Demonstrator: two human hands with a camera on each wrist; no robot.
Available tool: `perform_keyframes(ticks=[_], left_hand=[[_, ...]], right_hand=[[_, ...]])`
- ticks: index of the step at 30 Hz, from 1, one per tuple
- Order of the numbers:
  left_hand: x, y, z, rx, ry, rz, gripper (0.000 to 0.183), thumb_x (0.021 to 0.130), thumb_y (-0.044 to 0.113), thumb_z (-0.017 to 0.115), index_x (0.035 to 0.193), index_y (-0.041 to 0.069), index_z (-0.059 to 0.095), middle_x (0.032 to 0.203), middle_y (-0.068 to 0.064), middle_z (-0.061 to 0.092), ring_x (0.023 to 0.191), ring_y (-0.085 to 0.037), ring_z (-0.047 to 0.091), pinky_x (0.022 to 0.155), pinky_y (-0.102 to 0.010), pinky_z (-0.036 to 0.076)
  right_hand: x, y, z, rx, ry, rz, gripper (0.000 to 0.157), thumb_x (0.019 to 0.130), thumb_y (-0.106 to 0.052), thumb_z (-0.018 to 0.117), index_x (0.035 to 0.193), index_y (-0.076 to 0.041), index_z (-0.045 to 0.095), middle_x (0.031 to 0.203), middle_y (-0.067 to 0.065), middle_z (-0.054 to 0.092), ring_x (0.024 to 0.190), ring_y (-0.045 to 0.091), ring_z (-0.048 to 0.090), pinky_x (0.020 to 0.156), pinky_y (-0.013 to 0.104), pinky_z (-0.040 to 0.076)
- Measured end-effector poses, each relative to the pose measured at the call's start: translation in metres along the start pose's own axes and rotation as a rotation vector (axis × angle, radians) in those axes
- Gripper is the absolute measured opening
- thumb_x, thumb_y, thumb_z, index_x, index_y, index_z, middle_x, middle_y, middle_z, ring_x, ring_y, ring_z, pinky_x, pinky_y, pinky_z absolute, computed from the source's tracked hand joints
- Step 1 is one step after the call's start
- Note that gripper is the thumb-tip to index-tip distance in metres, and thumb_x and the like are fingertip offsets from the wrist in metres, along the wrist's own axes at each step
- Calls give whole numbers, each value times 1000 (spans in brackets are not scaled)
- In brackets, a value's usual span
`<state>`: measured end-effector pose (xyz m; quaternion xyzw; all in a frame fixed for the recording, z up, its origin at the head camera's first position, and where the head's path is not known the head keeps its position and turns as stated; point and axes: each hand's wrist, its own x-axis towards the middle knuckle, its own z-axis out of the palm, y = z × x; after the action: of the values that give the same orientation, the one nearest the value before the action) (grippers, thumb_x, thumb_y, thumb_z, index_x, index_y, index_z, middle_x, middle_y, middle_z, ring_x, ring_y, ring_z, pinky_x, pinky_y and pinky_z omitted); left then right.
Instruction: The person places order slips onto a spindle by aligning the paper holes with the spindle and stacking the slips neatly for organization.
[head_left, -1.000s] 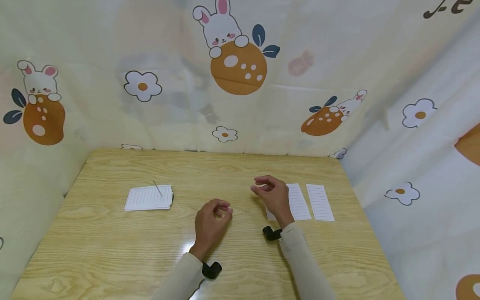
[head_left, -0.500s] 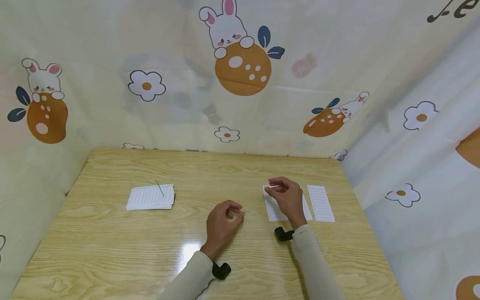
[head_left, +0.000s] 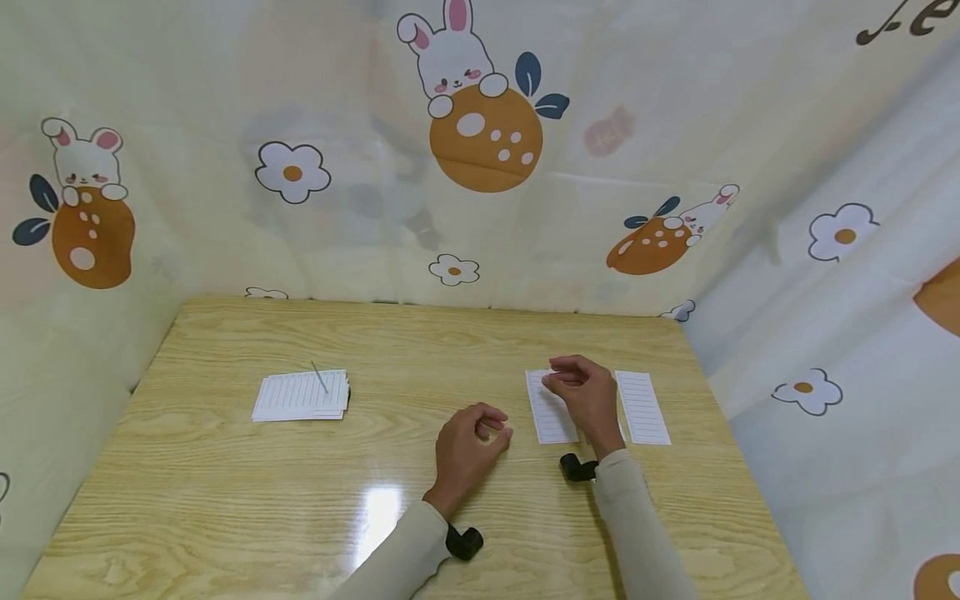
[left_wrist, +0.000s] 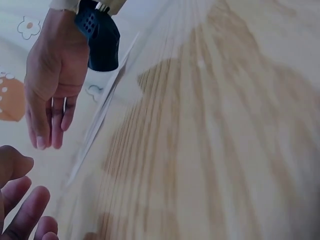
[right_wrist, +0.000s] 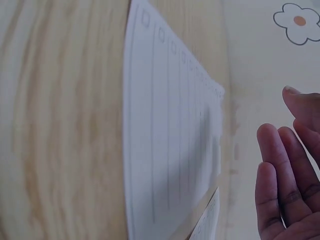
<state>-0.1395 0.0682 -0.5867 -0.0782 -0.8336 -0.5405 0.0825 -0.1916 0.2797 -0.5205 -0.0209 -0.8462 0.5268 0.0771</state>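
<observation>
My right hand [head_left: 592, 400] hovers over the lined paper cards at the right, fingers loosely bent and holding nothing. A lined card [head_left: 553, 410] shows to its left, and another lined card [head_left: 642, 407] lies to its right. Between them, a card is mostly hidden under the hand. The right wrist view has a lined card [right_wrist: 170, 130] with small boxes along one end, apart from my fingers [right_wrist: 280, 170]. My left hand [head_left: 468, 454] hangs above mid-table, loosely curled with nothing in it. Its fingers [left_wrist: 30, 212] appear at the lower left of the left wrist view.
A stack of lined cards [head_left: 296, 398] lies at the left of the wooden table [head_left: 262, 500], with a thin grey stick [head_left: 320, 377] on it. Printed curtains [head_left: 337, 225] enclose the table's back and sides. Black wrist cameras [head_left: 465, 543] sit below both hands.
Both hands have moved to the right, empty throughout. The left card of the right-hand group is now uncovered, and the right hand covers the middle one. The cards look unmoved.
</observation>
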Motion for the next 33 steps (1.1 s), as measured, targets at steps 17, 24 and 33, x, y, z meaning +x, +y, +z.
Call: perform_keyframes(ticks=[17, 24, 33], left_hand=[[6, 13, 25, 1, -64, 9, 20, 84, 21, 88, 102, 24, 78, 92, 8, 79, 80, -13, 65, 72, -20, 46], [9, 14, 38, 61, -79, 10, 23, 83, 25, 91, 103, 27, 78, 94, 11, 79, 81, -8, 63, 71, -18, 45], [10, 18, 50, 171, -51, 57, 25, 81, 29, 92, 100, 30, 77, 92, 13, 77, 78, -5, 60, 65, -15, 43]], right_hand=[[18, 43, 2, 1, 22, -28, 36, 88, -8, 86, 121, 2, 75, 116, 23, 78, 107, 39, 77, 80, 11, 56], [20, 46, 0, -101, 24, -46, 37, 85, -5, 89, 120, -3, 76, 116, 17, 79, 108, 32, 77, 95, 36, 60], [23, 51, -1, -177, -20, -14, 42, 83, -7, 91, 122, -10, 77, 124, 11, 79, 121, 30, 73, 113, 50, 48]])
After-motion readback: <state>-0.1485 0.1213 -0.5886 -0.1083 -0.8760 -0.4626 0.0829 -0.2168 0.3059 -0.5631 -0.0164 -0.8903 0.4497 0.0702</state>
